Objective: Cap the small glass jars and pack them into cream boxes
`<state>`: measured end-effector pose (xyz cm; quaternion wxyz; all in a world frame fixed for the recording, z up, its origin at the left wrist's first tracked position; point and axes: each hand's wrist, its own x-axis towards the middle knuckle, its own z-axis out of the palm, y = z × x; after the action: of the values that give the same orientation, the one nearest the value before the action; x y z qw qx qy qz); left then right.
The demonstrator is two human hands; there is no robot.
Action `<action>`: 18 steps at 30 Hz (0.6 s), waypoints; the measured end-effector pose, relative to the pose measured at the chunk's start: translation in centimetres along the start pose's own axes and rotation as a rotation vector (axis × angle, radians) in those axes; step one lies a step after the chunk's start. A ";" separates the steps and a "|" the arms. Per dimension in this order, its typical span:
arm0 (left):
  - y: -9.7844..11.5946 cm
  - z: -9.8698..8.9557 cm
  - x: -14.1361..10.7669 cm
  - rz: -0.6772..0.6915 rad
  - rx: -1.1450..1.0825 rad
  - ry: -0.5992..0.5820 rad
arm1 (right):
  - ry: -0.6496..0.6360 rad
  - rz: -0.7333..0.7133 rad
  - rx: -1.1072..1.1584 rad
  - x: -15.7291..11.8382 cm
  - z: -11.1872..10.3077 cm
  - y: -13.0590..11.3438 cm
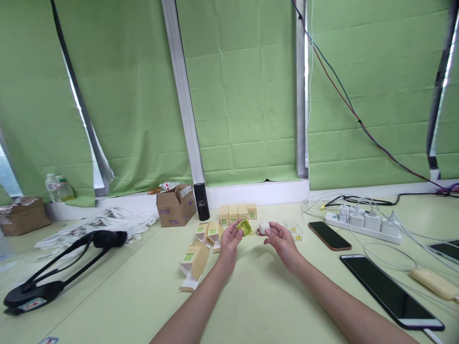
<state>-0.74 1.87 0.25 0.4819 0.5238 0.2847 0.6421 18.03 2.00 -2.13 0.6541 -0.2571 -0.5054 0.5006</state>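
Note:
My left hand (230, 240) is closed on a small yellow-green open cup (245, 227), its hollow side facing me. In my right hand (279, 238) a small white rounded piece (264, 226) is pinched between thumb and fingers, a short gap from the cup. Just right of that hand lies a clear plastic tray (296, 231) with several small yellow-centred spots. Left of my left hand stand small tan cartons with green windows (214, 233). Nearer to me, another tan carton (195, 260) lies with its white flap open. Behind my hands is a row of closed tan cartons (238, 212).
A brown cardboard box (175, 206) and a black cylinder (201, 201) stand at the back. On the left are a black headset strap (68, 267) and white cables (103, 227). To the right lie two phones (329, 235), (389, 289) and a white power strip (364, 226) with cables.

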 end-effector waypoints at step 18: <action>0.9 0.7 -0.6 -0.012 0.047 0.008 | -0.030 -0.004 0.106 -0.7 1.0 -1.3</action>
<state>-0.36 0.87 0.97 0.4723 0.5306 0.3047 0.6345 17.59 0.72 -0.97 0.6603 -0.2136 -0.4885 0.5289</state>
